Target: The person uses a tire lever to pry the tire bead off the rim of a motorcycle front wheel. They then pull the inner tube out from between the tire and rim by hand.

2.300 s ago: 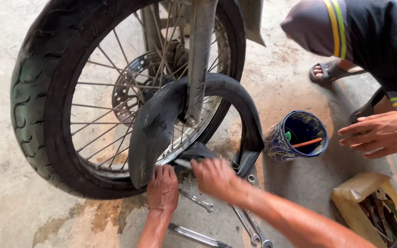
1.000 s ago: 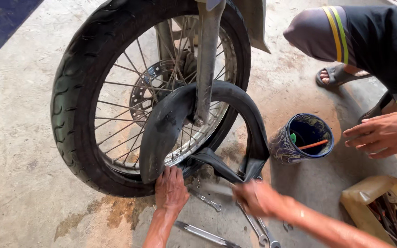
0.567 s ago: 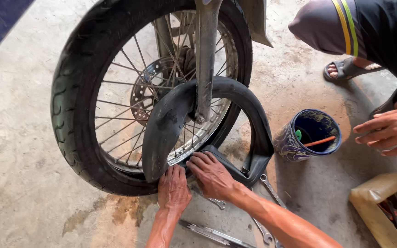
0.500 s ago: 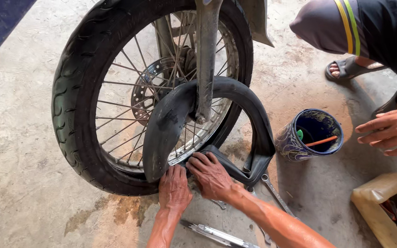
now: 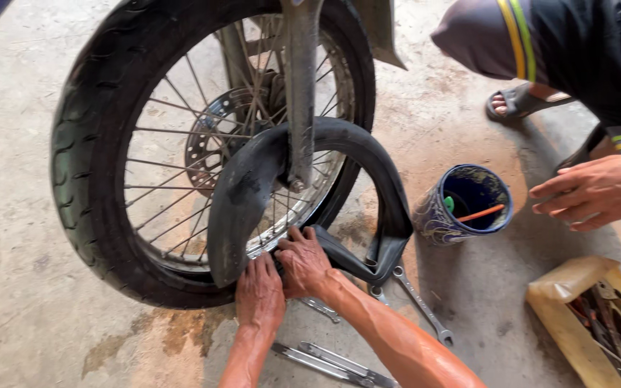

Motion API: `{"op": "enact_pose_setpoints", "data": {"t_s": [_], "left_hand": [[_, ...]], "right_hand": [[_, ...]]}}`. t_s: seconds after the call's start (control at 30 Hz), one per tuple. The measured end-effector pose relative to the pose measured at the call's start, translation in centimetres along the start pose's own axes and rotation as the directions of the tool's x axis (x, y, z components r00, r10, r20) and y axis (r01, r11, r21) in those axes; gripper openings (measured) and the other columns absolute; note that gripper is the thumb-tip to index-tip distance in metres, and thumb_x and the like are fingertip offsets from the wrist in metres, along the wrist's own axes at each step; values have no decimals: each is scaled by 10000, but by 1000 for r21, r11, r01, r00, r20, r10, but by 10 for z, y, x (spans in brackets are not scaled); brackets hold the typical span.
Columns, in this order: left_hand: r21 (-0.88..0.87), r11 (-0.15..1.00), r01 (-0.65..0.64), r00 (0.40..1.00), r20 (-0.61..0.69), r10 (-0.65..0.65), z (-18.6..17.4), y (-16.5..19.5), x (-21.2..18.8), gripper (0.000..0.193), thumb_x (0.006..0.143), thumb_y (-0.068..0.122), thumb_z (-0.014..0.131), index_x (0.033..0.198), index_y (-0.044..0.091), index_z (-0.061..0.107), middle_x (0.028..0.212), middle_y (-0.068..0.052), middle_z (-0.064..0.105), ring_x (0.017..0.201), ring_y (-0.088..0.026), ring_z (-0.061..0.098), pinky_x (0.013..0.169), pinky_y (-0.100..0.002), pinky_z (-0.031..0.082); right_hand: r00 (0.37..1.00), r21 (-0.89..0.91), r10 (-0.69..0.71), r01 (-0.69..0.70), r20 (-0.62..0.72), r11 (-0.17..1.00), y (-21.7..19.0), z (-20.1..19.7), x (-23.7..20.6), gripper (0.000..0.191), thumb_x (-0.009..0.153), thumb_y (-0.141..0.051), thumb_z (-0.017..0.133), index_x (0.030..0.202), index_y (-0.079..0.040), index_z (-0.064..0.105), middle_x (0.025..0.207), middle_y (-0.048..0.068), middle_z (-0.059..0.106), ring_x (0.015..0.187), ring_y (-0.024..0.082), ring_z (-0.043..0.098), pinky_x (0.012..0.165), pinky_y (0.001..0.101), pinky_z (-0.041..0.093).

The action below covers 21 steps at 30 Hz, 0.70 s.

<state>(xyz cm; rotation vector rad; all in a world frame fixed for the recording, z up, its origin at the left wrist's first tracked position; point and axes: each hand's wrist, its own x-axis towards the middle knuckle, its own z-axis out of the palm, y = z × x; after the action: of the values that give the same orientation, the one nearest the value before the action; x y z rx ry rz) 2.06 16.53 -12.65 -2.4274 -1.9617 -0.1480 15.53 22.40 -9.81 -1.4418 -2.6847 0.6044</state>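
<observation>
A spoked motorcycle wheel [image 5: 102, 165] with a black tyre stands upright on the concrete. A black inner tube [image 5: 368, 165] hangs out of it, looped around the fork leg [image 5: 302, 93]. My left hand [image 5: 259, 293] and my right hand [image 5: 303, 262] lie side by side at the bottom of the wheel. Both press on the tube where it meets the rim. Their fingertips are tucked between tube and tyre.
Wrenches [image 5: 418, 302] and flat tyre levers [image 5: 332, 363] lie on the floor by my arms. A blue cup [image 5: 468, 205] with an orange stick stands to the right. Another person's hand [image 5: 598, 190] and sandalled foot [image 5: 519, 100] are at right, with a tool box [image 5: 598, 316].
My right hand came back from the tools on the floor to the tube at the rim beside my left hand. The view shifted slightly.
</observation>
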Motion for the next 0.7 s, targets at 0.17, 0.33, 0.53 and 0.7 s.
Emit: {"op": "enact_pose_setpoints", "data": {"t_s": [0.17,0.33,0.53,0.7], "left_hand": [[68,998,13,993,113,-21,1,4,2,338,824,106,622,1144,7,572,1076,-123,574,1102,-281,549,972,-386,430],[110,992,61,998,12,-63,11,8,0,252,865,116,632,1101,31,602,1062,-104,584,1122,-265,552,1029,-374,417],[125,991,45,999,-8,-44,19,5,-2,192,899,93,602,1084,43,608,1058,-103,590,1137,-261,553,1055,-387,406],[127,990,56,998,-38,-52,19,6,-2,242,872,117,607,1098,30,616,1049,-97,594,1118,-253,560,1029,-375,415]], "right_hand": [[994,-21,-71,69,-88,997,3,7,-5,654,525,-464,890,1017,-63,730,1053,91,625,1138,308,477,979,506,340],[927,-34,-160,158,-340,987,9,31,-21,704,591,-313,839,1212,-35,656,1232,151,603,1282,350,460,1055,536,335],[933,33,-139,159,-333,987,10,41,-31,710,706,-216,764,1360,-23,567,1354,160,572,1350,359,451,1115,539,326],[913,89,-99,146,-396,985,4,41,-37,741,678,-193,747,1376,-21,567,1386,156,568,1348,353,449,1077,530,338]]}}
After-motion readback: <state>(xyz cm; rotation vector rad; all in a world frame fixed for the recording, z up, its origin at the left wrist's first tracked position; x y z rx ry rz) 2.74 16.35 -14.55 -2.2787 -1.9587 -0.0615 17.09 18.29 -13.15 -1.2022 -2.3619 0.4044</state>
